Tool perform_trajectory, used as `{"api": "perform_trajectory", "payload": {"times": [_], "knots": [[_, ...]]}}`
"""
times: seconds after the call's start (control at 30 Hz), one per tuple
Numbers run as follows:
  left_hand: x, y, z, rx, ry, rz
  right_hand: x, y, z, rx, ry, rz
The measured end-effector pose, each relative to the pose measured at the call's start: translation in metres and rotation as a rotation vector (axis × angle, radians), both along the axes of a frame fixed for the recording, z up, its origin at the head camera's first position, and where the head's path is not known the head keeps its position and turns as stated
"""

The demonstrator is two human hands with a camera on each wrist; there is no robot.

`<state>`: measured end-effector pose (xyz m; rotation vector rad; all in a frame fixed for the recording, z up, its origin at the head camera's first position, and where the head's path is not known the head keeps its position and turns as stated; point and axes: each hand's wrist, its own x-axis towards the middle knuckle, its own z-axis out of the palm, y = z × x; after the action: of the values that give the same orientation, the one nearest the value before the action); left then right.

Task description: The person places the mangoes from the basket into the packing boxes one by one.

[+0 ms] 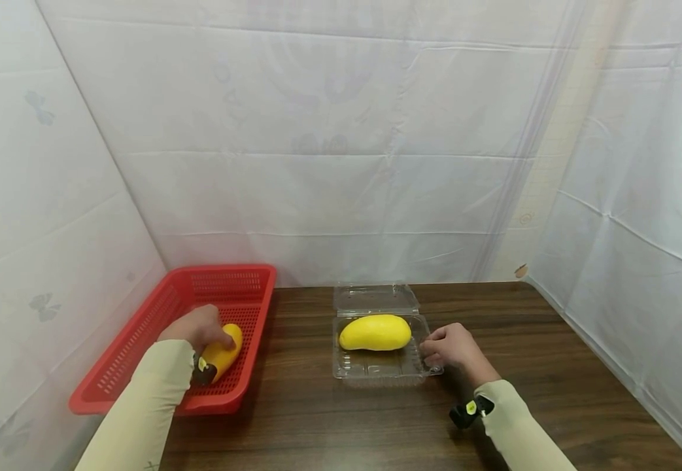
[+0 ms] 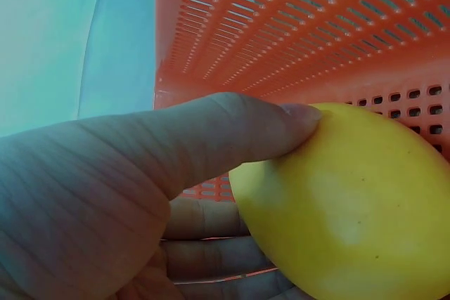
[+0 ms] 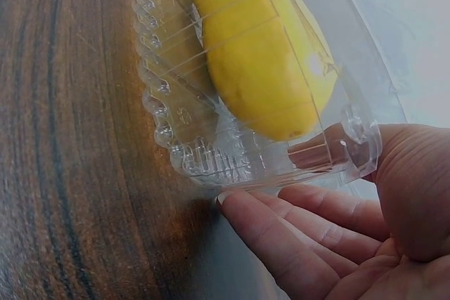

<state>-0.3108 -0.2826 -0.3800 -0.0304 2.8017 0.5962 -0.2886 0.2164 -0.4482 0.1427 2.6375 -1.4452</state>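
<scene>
My left hand (image 1: 199,329) is inside the red basket and holds a yellow mango (image 1: 225,356), thumb on one side and fingers curled along the other. In the left wrist view the thumb presses the top of this mango (image 2: 351,201), while the fingers lie partly hidden behind it. A second yellow mango (image 1: 376,332) lies in a clear plastic clamshell container (image 1: 370,371), whose lid (image 1: 376,297) is folded back. My right hand (image 1: 455,350) holds the container's right edge. The right wrist view shows its thumb over the rim and its fingers (image 3: 281,237) against the outside wall.
The red slotted basket (image 1: 262,327) stands at the left of the dark wood table (image 1: 299,405). White sheeting (image 1: 317,131) hangs behind the table and along both sides. A small brown-edged mark (image 1: 520,270) shows on the back sheeting at right.
</scene>
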Motion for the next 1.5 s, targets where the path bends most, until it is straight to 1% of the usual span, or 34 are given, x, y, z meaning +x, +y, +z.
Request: {"api": "perform_trajectory", "payload": {"times": [0.2, 0.37, 0.53, 0.57, 0.83, 1.03, 1.33, 1.5], "knots": [[0.003, 0.001, 0.005, 0.046, -0.013, 0.028, 0.001, -0.002, 0.001, -0.004, 0.005, -0.011], [0.005, 0.001, 0.009, 0.078, 0.003, 0.035, 0.002, -0.002, 0.000, 0.009, 0.013, -0.010], [0.006, 0.001, 0.012, 0.123, 0.008, 0.056, 0.001, -0.002, 0.000, 0.005, 0.013, -0.012], [0.006, 0.001, 0.013, 0.119, 0.010, 0.056, 0.001, -0.002, 0.000, 0.005, 0.012, -0.013], [0.004, 0.000, 0.020, 0.012, 0.037, -0.014, 0.001, -0.001, 0.001, -0.007, 0.009, -0.002], [0.003, 0.002, 0.025, -0.031, 0.069, -0.051, 0.001, -0.001, 0.000, -0.003, 0.020, 0.003], [0.002, 0.004, 0.033, -0.029, 0.105, -0.056, 0.000, 0.000, -0.001, 0.004, 0.019, -0.003], [0.002, 0.005, 0.035, -0.025, 0.135, -0.078, 0.001, -0.001, -0.001, 0.001, 0.019, -0.009]]}}
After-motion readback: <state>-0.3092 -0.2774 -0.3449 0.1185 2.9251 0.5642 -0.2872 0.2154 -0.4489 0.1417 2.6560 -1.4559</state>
